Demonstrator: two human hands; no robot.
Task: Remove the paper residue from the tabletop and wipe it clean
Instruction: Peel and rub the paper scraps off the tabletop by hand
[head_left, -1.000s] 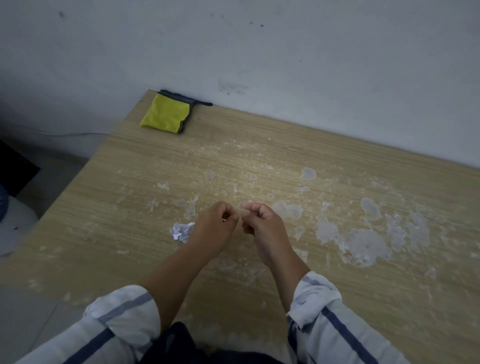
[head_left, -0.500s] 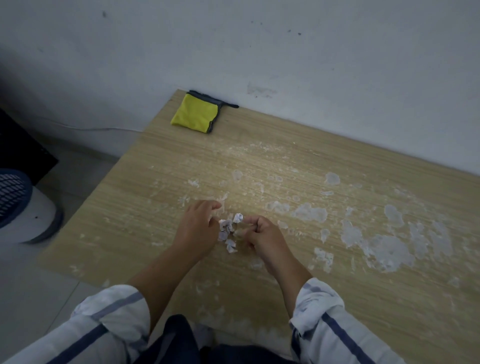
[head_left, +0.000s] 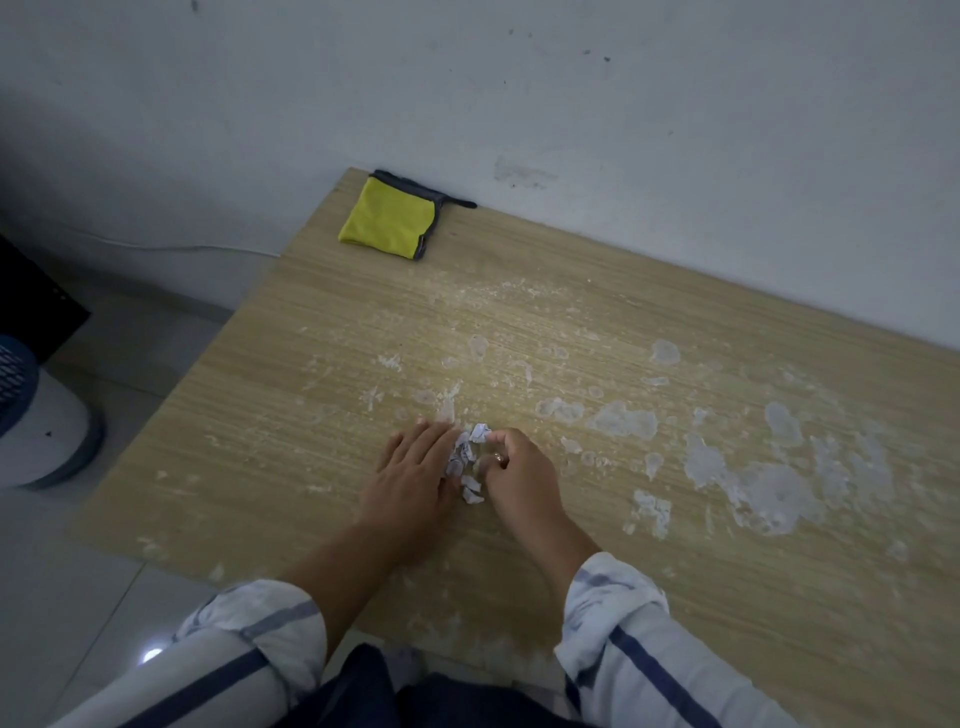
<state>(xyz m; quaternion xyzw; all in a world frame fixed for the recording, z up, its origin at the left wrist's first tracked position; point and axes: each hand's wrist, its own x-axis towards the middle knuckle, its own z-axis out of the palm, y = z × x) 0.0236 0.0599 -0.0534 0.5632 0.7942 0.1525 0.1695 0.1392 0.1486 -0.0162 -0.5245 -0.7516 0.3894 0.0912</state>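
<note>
Several paper scraps (head_left: 464, 461) — between left hand (head_left: 415, 474), right hand (head_left: 521, 470)

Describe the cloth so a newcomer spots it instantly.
Find the wooden table against the white wall. At its far left corner, beside the wall, lies a folded cloth. It is bright yellow with a dark grey edge, unlike the white paper residue elsewhere.

Scraps (head_left: 464, 462) lie between left hand (head_left: 415, 480) and right hand (head_left: 522, 480), cloth (head_left: 387, 217) behind

Tabletop (head_left: 322, 364) — wall (head_left: 623, 104) behind, cloth (head_left: 387, 218) at far corner
</note>
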